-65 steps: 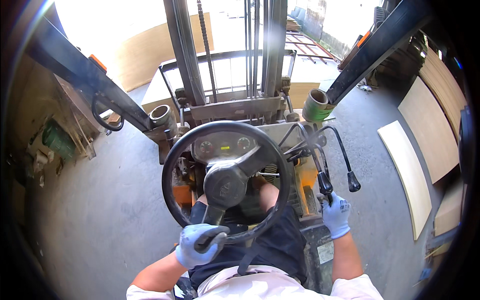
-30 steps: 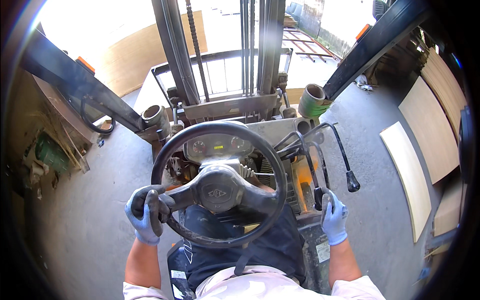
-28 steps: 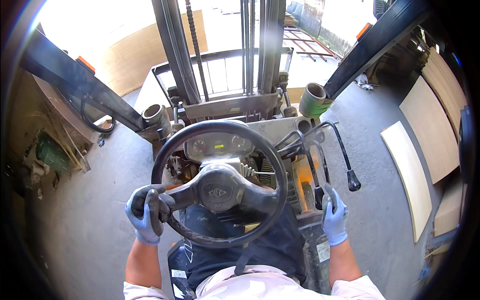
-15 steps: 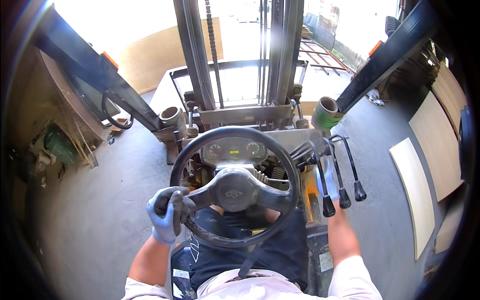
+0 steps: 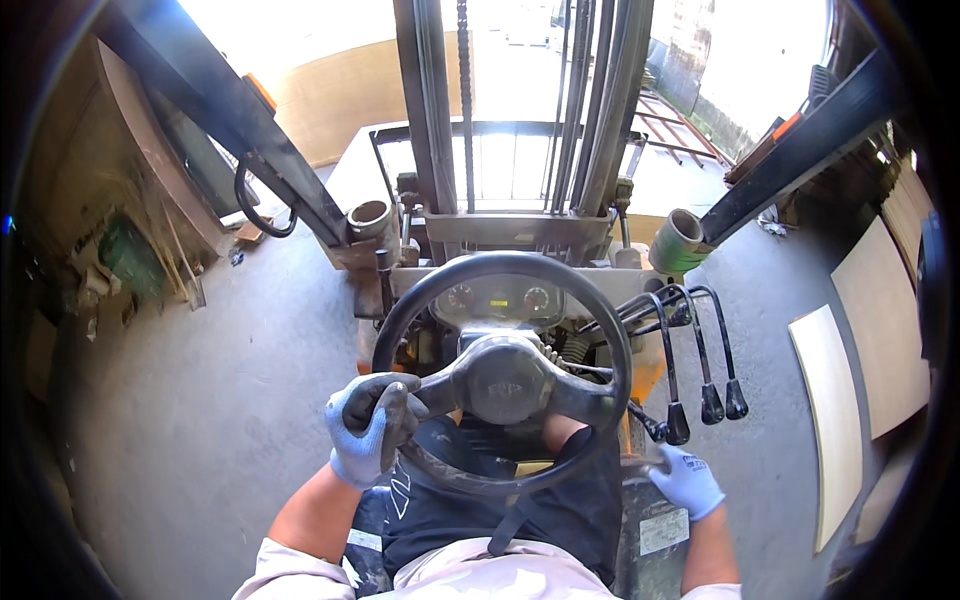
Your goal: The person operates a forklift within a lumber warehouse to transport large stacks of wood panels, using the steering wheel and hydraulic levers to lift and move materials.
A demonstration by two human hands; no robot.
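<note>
I sit at a forklift's black steering wheel (image 5: 502, 262), with a round hub in its middle. On the wheel's left side is my left hand (image 5: 368, 425), in a blue and dark grey glove, its fingers curled closed at the rim and spoke. My right hand (image 5: 688, 480), gloved alike, is low beside the seat, just below a short black-knobbed lever (image 5: 648, 424). Its fingertips point toward the dark side panel, and their grip is hidden. Above it hang three bent levers (image 5: 711, 400) with black knobs. Behind the wheel sits a gauge panel (image 5: 497, 302).
The lift mast (image 5: 425, 110) with its chain rises ahead, between two slanted black posts (image 5: 800, 150). Curved-looking wooden boards (image 5: 830, 420) lie at the right. A green bin-like object (image 5: 130, 255) and scraps stand on the left. Grey concrete floor (image 5: 230, 400) surrounds the truck.
My right hand has drawn back from behind the levers to beside the seat. A short black-knobbed lever now shows there. The view has shifted a little; my left hand remains at the wheel.
</note>
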